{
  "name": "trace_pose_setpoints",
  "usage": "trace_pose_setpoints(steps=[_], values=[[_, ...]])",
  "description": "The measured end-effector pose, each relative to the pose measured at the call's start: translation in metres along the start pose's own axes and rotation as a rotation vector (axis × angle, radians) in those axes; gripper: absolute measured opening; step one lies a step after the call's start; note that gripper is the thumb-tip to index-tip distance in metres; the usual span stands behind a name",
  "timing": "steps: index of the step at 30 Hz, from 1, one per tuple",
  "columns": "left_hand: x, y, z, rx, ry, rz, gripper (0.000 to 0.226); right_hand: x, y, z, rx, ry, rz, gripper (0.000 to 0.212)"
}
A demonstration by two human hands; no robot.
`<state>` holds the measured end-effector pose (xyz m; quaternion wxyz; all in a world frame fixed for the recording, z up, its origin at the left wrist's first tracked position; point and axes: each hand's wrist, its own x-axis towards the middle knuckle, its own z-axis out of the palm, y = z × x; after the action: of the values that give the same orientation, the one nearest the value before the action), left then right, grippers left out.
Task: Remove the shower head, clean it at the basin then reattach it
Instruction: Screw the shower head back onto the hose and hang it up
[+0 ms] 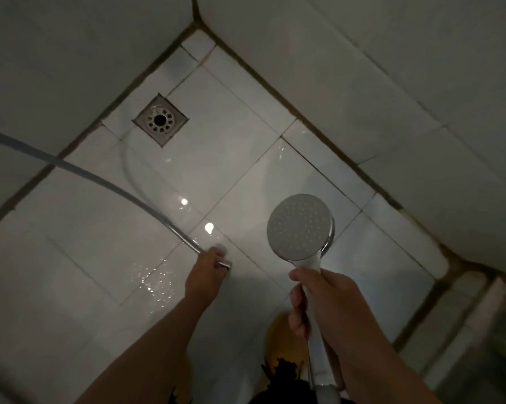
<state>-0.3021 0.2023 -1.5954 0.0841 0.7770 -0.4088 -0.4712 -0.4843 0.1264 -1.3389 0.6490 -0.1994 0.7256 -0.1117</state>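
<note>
I look down into a dim tiled shower corner. My right hand [321, 304] grips the white handle of the shower head [300, 227], whose round grey spray face points up toward me. The head is detached from the hose. My left hand [205, 275] holds the metal end fitting of the hose [106, 182], low over the wet floor. The hose runs off to the upper left edge of the view.
A square metal floor drain [160, 120] sits in the white tiled floor near the left wall. Water drops glisten on the tiles by my left hand. Tiled walls close in on the left and right. A yellow object [284, 336] lies on the floor below my right hand.
</note>
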Motion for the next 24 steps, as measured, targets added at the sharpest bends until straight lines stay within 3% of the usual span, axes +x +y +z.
trace_pose_setpoints(steps=[5, 10, 16, 19, 24], values=[[0.026, -0.008, 0.013, 0.094, 0.108, 0.099, 0.018, 0.007, -0.012, -0.006, 0.014, -0.002, -0.013, 0.025], [0.029, -0.025, 0.014, 0.492, 0.066, 0.426, 0.028, 0.005, -0.017, -0.004, 0.039, -0.005, -0.025, 0.026], [0.027, -0.022, 0.012, 0.692, 0.160, 0.633, 0.038, 0.007, -0.014, 0.003, 0.029, -0.002, -0.054, 0.025], [0.011, -0.004, -0.003, 0.653, 0.190, 0.646, 0.029, 0.003, -0.013, 0.003, 0.057, 0.029, -0.031, 0.021], [-0.073, 0.052, -0.069, 0.266, 0.054, 0.505, 0.018, -0.032, -0.023, 0.013, 0.313, 0.023, 0.056, 0.015]])
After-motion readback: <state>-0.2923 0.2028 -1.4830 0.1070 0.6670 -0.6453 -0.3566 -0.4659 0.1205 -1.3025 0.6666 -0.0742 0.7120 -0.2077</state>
